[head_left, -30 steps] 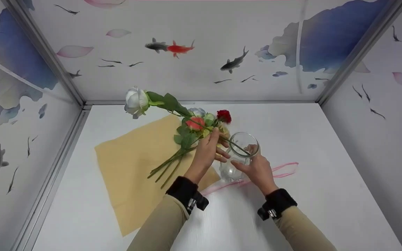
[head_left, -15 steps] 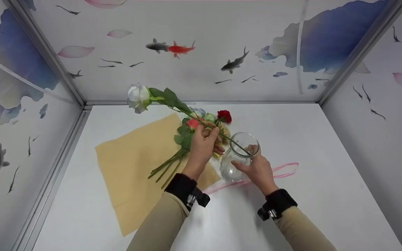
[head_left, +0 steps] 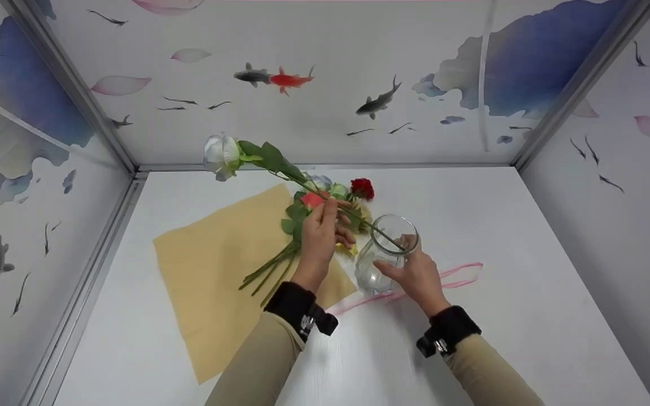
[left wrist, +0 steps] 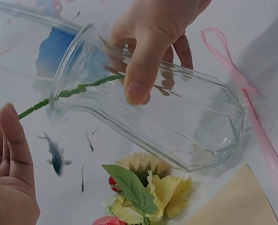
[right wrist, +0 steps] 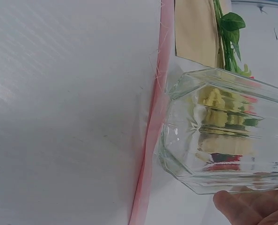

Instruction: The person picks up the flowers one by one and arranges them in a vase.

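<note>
In the head view, my left hand [head_left: 317, 239] pinches the long green stem of a white rose [head_left: 222, 157] between thumb and fingers. The bloom points up to the left. The stem [left wrist: 90, 87] runs through the mouth of a clear faceted glass vase [left wrist: 195, 117], its lower end inside. My right hand [head_left: 417, 274] grips the vase near its neck, thumb on the near side. The vase leans, mouth toward the rose. Behind my left hand lies a bunch of flowers, with a red carnation [head_left: 362, 189], a coral bloom [head_left: 312, 199] and yellow petals [left wrist: 171, 194].
A sheet of brown kraft paper [head_left: 218, 270] lies on the white table [head_left: 528, 316] at the left, under the bunch's stems [head_left: 271, 270]. A pink ribbon [head_left: 463, 274] runs by the vase base. Printed walls stand at the back and both sides.
My left hand has shifted left along the stem, away from the vase mouth, and its fingers have closed on the stem. The white bloom rose slightly. My right hand and the vase stay put.
</note>
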A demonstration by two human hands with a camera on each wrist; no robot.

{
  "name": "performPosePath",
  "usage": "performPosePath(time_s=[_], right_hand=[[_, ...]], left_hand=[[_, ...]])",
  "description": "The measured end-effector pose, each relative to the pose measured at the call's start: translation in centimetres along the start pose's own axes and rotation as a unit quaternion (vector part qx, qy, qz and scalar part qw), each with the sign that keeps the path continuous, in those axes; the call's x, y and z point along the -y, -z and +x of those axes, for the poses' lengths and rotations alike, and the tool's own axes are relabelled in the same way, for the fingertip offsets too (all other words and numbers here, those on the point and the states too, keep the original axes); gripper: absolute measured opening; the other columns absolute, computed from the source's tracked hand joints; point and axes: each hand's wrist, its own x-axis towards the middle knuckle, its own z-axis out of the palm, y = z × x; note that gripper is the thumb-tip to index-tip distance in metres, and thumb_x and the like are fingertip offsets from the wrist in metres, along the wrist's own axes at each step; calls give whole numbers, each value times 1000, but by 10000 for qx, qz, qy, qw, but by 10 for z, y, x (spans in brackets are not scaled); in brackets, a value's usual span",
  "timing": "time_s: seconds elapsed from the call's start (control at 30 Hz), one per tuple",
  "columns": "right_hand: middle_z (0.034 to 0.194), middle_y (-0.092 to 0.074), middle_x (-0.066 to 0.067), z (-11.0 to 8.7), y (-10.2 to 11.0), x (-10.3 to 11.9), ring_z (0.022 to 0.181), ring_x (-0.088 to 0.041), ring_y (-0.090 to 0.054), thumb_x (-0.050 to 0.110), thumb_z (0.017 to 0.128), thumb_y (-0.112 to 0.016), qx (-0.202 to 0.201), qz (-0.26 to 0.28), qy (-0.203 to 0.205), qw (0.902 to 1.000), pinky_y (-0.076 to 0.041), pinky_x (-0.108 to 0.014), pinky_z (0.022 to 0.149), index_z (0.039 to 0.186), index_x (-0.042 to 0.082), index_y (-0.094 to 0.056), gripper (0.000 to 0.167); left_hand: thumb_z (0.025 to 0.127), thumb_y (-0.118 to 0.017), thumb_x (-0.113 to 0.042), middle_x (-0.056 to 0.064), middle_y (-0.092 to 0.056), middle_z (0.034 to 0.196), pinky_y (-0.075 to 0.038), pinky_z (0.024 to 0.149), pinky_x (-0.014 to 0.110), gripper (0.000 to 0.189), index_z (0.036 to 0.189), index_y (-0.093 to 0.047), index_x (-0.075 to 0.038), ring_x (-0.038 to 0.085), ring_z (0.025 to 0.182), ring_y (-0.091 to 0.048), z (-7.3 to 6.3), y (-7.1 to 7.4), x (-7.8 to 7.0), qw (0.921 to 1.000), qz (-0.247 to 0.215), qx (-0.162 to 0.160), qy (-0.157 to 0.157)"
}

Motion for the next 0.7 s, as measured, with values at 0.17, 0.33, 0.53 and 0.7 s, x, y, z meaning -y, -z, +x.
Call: performPosePath(time_s=[0.17, 0.33, 0.53, 0.7], right_hand=[[132, -64, -24, 0, 1, 0, 114, -42, -66, 39, 81, -87, 58, -4, -76, 10000, -53, -56, 92, 131, 6, -44, 74], [130, -65, -23, 0, 1, 1, 113, -42, -66, 39, 81, -87, 57, 26, -61, 10000, -53, -56, 91, 129, 7, -43, 73], [131, -65, -23, 0, 1, 0, 114, -42, -66, 38, 80, -88, 25, -9, -73, 10000, -53, -56, 92, 130, 8, -43, 73], [131, -64, -22, 1, 0, 0, 115, -41, -66, 38, 80, -88, 99, 11, -156, 9998, -54, -56, 92, 132, 10, -42, 74]], left_hand=[[107, -50, -43, 20, -69, 75, -61, 64, 40, 41, 120, -70, -10, 30, 64, -71, 1, -3, 1, 9995, 121, -255, -135], [107, -53, -37, 19, -66, 84, -60, 62, 42, 31, 117, -60, -8, 30, 63, -71, 1, -4, 1, 9992, -161, -321, -171], [106, -57, -31, 14, -65, 92, -60, 60, 38, 26, 115, -54, -7, 22, 62, -69, 3, -6, 1, 9994, -136, -302, -102], [105, -60, -30, 13, -66, 98, -60, 62, 38, 25, 115, -58, -6, 23, 64, -69, 4, -7, 2, 9997, -93, -198, 50]])
